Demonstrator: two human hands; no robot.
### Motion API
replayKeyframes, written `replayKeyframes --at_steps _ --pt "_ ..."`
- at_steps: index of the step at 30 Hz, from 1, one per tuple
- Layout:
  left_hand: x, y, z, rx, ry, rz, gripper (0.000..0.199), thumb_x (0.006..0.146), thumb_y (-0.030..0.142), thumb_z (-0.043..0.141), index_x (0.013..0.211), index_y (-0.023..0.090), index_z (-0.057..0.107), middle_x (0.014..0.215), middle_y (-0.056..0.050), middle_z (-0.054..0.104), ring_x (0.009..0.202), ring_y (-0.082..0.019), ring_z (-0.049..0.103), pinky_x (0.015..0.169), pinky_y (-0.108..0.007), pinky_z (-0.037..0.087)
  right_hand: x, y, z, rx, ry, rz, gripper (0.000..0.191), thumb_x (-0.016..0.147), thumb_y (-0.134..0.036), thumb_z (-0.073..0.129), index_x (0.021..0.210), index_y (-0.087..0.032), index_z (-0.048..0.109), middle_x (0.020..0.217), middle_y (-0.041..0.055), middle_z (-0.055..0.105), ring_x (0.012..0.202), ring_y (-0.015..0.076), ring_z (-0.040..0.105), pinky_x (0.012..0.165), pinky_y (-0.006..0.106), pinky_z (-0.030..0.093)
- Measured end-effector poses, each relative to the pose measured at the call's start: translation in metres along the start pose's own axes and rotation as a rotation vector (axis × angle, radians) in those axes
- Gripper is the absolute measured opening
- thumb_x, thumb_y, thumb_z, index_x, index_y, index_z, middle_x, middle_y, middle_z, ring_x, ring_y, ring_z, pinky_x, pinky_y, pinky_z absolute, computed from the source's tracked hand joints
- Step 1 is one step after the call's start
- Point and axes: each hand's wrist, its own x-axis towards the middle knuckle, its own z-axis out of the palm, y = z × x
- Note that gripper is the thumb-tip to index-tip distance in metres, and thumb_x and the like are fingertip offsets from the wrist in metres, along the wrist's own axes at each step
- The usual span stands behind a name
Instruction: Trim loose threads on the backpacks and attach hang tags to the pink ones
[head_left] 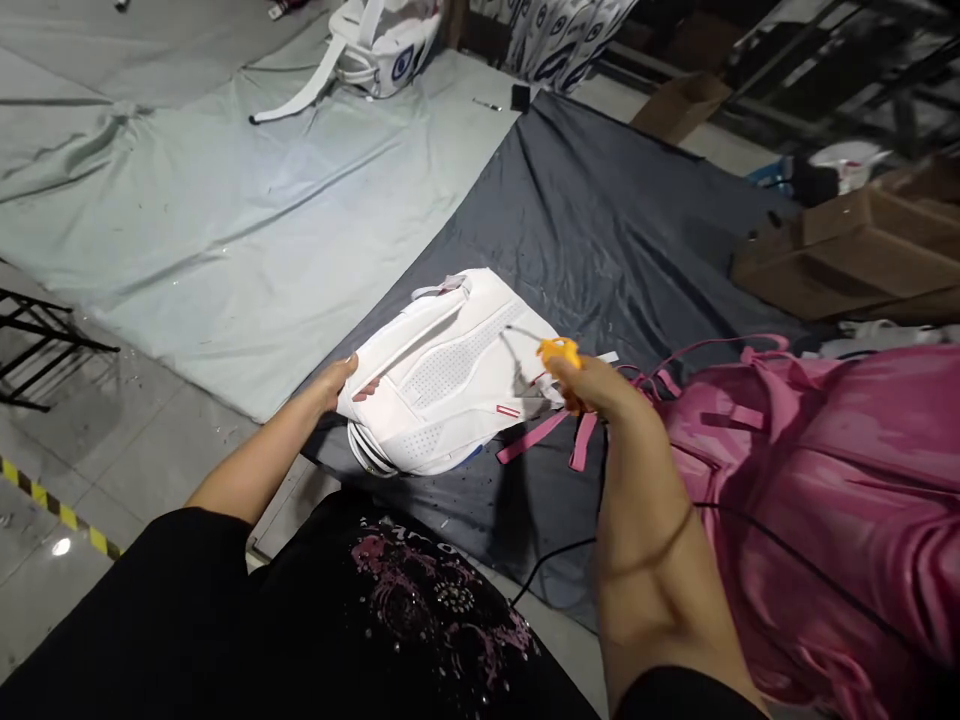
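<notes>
A white backpack (465, 370) lies on the dark grey cloth in front of me, its perforated back panel and a shoulder strap facing up. My left hand (346, 385) grips the backpack's left edge, thumb on top and fingertips showing beneath the strap. Over the right end of the bag, my right hand (589, 388) is closed around an orange-handled tool (559, 352). A thin tip points left from it above the back panel; its exact kind is unclear. A small red-outlined label (508, 411) shows on the bag's near side.
Large pink bags (825, 480) crowd the right, with pink straps (536, 437) reaching toward the white one. A black cable (559, 553) passes below my right forearm. Another white bag (382, 60) sits on the pale green cloth (300, 200). Cardboard boxes (847, 245) stand at right.
</notes>
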Motion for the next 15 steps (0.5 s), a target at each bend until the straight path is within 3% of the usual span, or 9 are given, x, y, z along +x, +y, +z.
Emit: replayKeyframes --at_steps 3,7,9,11,12,13,15 --pt "0.02 0.009 0.007 0.026 0.017 -0.098 0.042 0.106 0.042 0.03 0.126 0.013 0.053 0.077 -0.011 0.075 0.059 -0.017 0.07 0.048 -0.022 0.053 0.01 -0.015 0.01 0.049 -0.138 0.026 0.03 0.097 -0.046 0.051 0.083 -0.019 0.053 0.048 -0.0023 0.053 0.037 0.0117 0.046 0.041 0.023 0.03" --pt "0.031 0.016 0.007 0.126 0.053 -0.156 0.046 0.105 0.047 0.032 0.128 0.013 0.053 0.083 -0.013 0.076 0.063 -0.019 0.073 0.052 -0.026 0.056 0.001 -0.025 0.02 0.101 -0.174 -0.029 0.032 0.097 -0.047 0.051 0.083 -0.02 0.054 0.046 -0.004 0.051 0.037 0.0109 0.045 0.041 0.022 0.032" --pt "0.028 0.018 0.009 0.216 0.086 -0.126 0.049 0.105 0.047 0.031 0.131 0.011 0.052 0.094 -0.018 0.076 0.074 -0.024 0.076 0.06 -0.032 0.06 -0.007 -0.029 0.021 0.061 -0.203 -0.056 0.034 0.097 -0.049 0.053 0.081 -0.019 0.056 0.045 -0.0031 0.051 0.037 0.0113 0.046 0.042 0.023 0.034" --pt "0.018 0.018 0.017 0.309 0.13 -0.034 0.049 0.104 0.043 0.035 0.14 0.013 0.048 0.122 -0.023 0.07 0.105 -0.029 0.073 0.08 -0.042 0.061 -0.014 -0.028 0.016 0.014 -0.212 -0.04 0.035 0.097 -0.05 0.054 0.082 -0.018 0.058 0.045 -0.0021 0.053 0.038 0.0124 0.048 0.042 0.023 0.034" --pt "0.011 0.016 0.024 0.371 0.163 0.051 0.05 0.103 0.042 0.04 0.147 0.017 0.043 0.141 -0.022 0.059 0.125 -0.032 0.063 0.095 -0.047 0.057 -0.017 -0.026 0.011 0.0 -0.196 -0.004 0.034 0.097 -0.049 0.054 0.085 -0.018 0.059 0.046 -0.0019 0.053 0.039 0.0131 0.049 0.043 0.023 0.035" --pt "0.002 0.012 0.033 0.469 0.201 0.178 0.055 0.101 0.04 0.045 0.152 0.021 0.037 0.157 -0.019 0.043 0.142 -0.032 0.047 0.108 -0.051 0.048 -0.018 -0.023 0.005 -0.012 -0.151 0.038 0.034 0.097 -0.049 0.053 0.088 -0.017 0.06 0.047 -0.0018 0.054 0.04 0.0136 0.05 0.043 0.024 0.036" --pt "-0.017 0.001 0.056 0.778 0.221 0.516 0.068 0.096 0.039 0.054 0.158 0.027 0.027 0.17 -0.011 0.013 0.157 -0.032 0.012 0.124 -0.057 0.023 -0.02 -0.011 -0.01 -0.092 0.083 0.128 0.036 0.099 -0.049 0.05 0.093 -0.015 0.062 0.049 -0.0012 0.053 0.041 0.0135 0.05 0.045 0.024 0.037"
